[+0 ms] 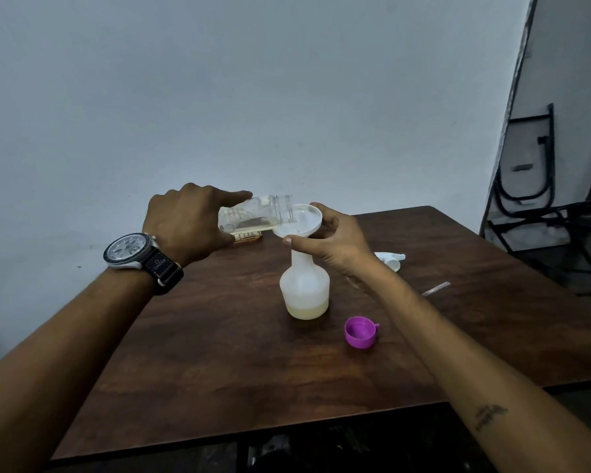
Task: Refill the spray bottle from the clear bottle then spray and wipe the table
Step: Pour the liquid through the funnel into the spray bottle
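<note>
1. The left hand [188, 227] reaches out over the table [219, 353] with its back facing up. Its fingers and thumb are wrapped round the clear bottle [256, 216].
2. The clear bottle is tipped on its side in the air. Its open mouth is just over the white funnel [309, 216]. A little pale yellow liquid lies along its low side.
3. The right hand [335, 244] comes in from the right. Its thumb and fingers curl round the funnel's rim and pinch it.
4. The funnel sits in the neck of the spray bottle [304, 281]. The spray bottle stands upright near the middle of the brown table. Pale yellow liquid fills its bottom part.
5. A purple cap [360, 332] lies open side up on the table, near the spray bottle.
6. A white spray head [391, 259] lies on the table behind the right wrist, partly hidden.
7. A watch [133, 250] is on the left wrist. Its dark strap says "OMEGA".
8. A dark tattoo [488, 416] is on the right forearm. It is too small to read.
</note>
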A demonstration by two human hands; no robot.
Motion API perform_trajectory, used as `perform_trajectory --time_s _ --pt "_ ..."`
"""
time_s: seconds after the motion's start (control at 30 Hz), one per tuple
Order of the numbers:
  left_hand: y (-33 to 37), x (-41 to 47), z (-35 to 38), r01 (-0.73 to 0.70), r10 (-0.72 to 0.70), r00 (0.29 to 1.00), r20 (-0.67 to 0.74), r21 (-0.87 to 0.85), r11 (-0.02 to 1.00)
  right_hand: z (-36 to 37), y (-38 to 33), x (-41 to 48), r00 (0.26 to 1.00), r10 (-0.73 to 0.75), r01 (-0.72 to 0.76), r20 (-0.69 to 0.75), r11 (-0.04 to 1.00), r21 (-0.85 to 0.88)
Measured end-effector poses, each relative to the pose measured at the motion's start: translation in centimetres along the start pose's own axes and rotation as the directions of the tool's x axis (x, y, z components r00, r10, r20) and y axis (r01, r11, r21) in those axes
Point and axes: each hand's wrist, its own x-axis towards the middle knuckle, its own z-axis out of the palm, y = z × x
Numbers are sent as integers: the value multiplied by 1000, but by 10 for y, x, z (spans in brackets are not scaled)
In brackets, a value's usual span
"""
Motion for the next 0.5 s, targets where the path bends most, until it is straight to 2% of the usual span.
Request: perform_trajectory --time_s 0.5 --pt "1 -1 -2 11 -11 1000 -4 16 1000 0 0 0 1000 -3 3 -1 1000 5"
